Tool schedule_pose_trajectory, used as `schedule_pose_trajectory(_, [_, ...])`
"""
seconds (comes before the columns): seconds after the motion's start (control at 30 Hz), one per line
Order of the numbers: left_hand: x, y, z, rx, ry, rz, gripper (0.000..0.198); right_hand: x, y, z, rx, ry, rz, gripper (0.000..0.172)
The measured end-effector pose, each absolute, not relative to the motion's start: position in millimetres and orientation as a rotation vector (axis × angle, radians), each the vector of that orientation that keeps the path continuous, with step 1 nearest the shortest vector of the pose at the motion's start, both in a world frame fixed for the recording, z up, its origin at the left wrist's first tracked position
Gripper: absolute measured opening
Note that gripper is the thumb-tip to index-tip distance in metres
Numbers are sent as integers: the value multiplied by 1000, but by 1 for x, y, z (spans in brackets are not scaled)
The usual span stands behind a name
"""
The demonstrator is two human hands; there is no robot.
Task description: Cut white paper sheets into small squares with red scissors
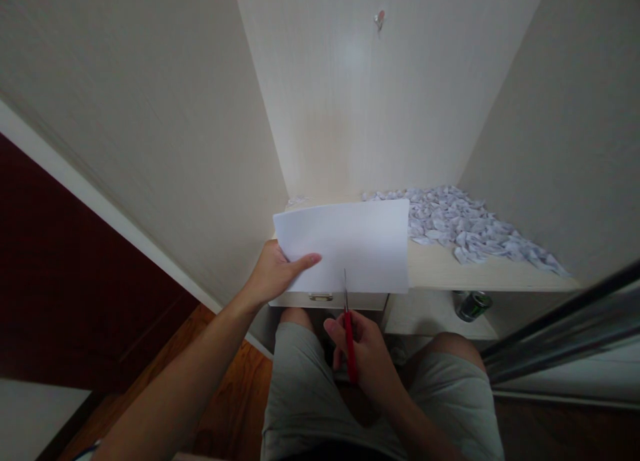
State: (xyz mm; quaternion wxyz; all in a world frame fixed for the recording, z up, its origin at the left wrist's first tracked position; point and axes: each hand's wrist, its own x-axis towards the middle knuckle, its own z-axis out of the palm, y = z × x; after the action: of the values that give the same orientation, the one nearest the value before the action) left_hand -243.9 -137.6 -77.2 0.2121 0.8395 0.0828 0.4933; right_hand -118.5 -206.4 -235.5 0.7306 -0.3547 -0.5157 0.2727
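Observation:
My left hand point(277, 271) pinches the left edge of a white sheet of paper point(360, 244), thumb on top, and holds it up flat in front of me. My right hand point(363, 348) grips red-handled scissors point(349, 328) below the sheet. The blades point up and have entered the sheet's lower edge near its middle. Both hands hover above my knees in grey shorts.
A pale wooden shelf point(450, 271) lies ahead inside a recess, with a heap of small white paper pieces point(465, 224) on its right side. Below it is a drawer with a metal handle point(321, 296), and a dark green can point(473, 306) stands on a lower ledge. A sliding door rail runs at right.

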Motion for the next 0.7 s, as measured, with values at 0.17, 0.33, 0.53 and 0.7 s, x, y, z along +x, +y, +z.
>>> schedule_pose_trajectory(0.17, [-243, -138, -76, 2342, 228, 1355, 49, -118, -205, -239, -799, -1135, 522, 48])
schedule_pose_trajectory(0.33, [-243, -140, -74, 2344, 239, 1358, 47, -119, -205, -238, -791, -1134, 487, 49])
schedule_pose_trajectory(0.53, [-242, -136, -75, 2316, 229, 1351, 49, -119, -207, -238, -790, -1126, 474, 51])
schedule_pose_trajectory(0.7, [-241, -137, -75, 2299, 252, 1338, 46, -117, -207, -237, -784, -1130, 497, 49])
